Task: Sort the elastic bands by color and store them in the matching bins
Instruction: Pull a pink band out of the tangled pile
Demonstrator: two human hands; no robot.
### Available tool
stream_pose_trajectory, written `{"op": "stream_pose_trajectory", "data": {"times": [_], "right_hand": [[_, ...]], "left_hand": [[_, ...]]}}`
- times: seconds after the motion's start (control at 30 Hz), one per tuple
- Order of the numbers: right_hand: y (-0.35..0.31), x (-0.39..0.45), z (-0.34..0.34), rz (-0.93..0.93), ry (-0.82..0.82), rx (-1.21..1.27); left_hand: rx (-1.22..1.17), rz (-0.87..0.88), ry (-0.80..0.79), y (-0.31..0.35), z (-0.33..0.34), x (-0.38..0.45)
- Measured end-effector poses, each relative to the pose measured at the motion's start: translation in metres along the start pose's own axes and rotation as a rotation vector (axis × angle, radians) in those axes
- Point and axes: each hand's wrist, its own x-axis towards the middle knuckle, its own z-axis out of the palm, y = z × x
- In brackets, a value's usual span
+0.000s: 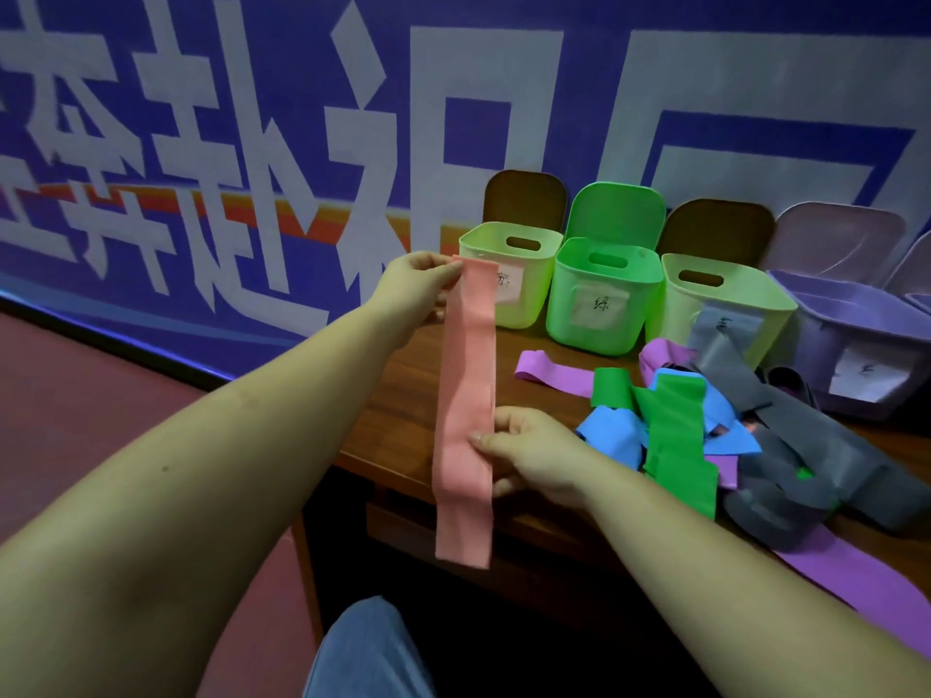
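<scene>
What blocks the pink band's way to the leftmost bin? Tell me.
Nothing visible does. The left hand pinches the top of the pink band right in front of the leftmost bin, whose lid stands open. The right hand holds the band lower down.

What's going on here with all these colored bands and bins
A person holds a pink band stretched between both hands: the left hand pinches its top end, the right hand grips it lower down. A mixed pile of bands lies on the table, beside a row of open bins.
</scene>
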Motion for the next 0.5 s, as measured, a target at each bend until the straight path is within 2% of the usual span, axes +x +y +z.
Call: {"op": "stream_pose_trajectory", "data": {"times": [0.1,0.2,0.37,0.5], "right_hand": [[-0.001,0.016,0.003,0.001,-0.03,0.016],[-0.002,0.034,0.0,-0.008,0.012,-0.049],[0.009,0.062,-0.016,-0.089,0.275,-0.485],[0.018,0.081,-0.025,-0.136,0.38,-0.418]], "left_hand": [[0.008,-0.016,0.02,-0.009,-0.004,0.016],[0.017,-0.031,0.028,-0.019,-0.008,0.033],[0.053,-0.079,0.01,-0.046,-0.006,0.062],[0.066,-0.119,-0.016,-0.069,0.001,0.077]]}}
